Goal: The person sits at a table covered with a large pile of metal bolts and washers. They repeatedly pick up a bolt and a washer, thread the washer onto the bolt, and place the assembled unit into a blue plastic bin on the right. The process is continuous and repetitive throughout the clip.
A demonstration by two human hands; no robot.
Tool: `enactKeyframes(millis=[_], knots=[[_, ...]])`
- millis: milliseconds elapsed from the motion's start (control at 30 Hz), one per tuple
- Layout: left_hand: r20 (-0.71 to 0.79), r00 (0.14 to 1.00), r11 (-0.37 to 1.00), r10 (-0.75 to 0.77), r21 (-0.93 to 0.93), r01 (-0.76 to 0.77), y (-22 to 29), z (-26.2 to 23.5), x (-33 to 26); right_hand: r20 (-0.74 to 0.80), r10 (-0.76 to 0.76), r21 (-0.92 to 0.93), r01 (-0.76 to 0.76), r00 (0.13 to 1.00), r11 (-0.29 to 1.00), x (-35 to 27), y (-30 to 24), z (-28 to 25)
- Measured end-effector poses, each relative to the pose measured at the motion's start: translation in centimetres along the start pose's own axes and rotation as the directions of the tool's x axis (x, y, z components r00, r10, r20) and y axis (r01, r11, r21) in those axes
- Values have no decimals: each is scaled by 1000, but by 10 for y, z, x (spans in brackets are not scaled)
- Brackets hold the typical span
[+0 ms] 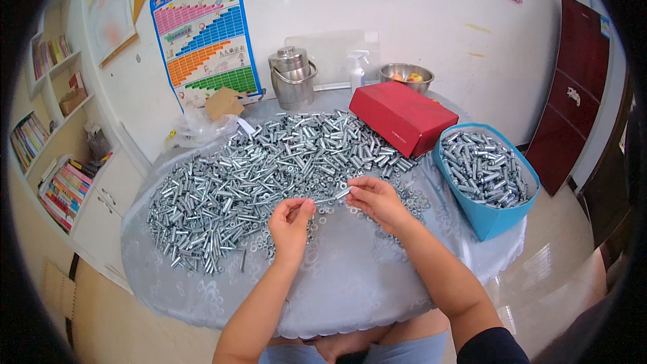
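Observation:
Over the near edge of a heap of metal parts, my left hand (290,224) pinches a thin silver bolt (325,201) between thumb and fingertips, its shaft pointing right. My right hand (381,205) pinches a short silver metal sleeve (344,193) beside the bolt's right end. The two parts lie nearly in line; whether they touch is too small to tell. Below and beyond both hands spreads the heap of silver bolts and sleeves (222,189). Small ring-shaped washers or nuts (412,201) lie around my right hand, partly hidden by it.
A blue fabric bin (495,222) full of similar metal parts stands at the right table edge. Behind the heap are a red box (401,114), a steel pot (292,81), a spray bottle (357,71), a metal bowl (408,75) and a clear plastic bag (202,128).

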State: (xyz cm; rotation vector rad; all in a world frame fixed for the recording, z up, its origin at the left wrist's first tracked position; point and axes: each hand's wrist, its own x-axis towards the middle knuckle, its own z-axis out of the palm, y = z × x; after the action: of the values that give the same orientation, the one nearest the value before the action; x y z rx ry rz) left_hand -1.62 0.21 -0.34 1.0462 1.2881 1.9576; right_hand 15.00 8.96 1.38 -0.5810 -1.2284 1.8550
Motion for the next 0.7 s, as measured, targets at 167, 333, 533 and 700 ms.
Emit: enactKeyframes(millis=[167,333,533,700], knots=[[14,1000,1000,18,24,-18,2,-1,0,23,14,-43,-13,1000,999,-2,-4,3],[91,994,999,-54,-3,55,2,2,-3,93,85,-96,-76,992,992,-5,3,13],[212,948,967,-237,-48,252,12,3,-8,117,124,-128,-109,985,986,-7,3,17],[315,893,937,-322,-30,348,26,14,-16,72,64,44,-68,995,997,-5,5,12]])
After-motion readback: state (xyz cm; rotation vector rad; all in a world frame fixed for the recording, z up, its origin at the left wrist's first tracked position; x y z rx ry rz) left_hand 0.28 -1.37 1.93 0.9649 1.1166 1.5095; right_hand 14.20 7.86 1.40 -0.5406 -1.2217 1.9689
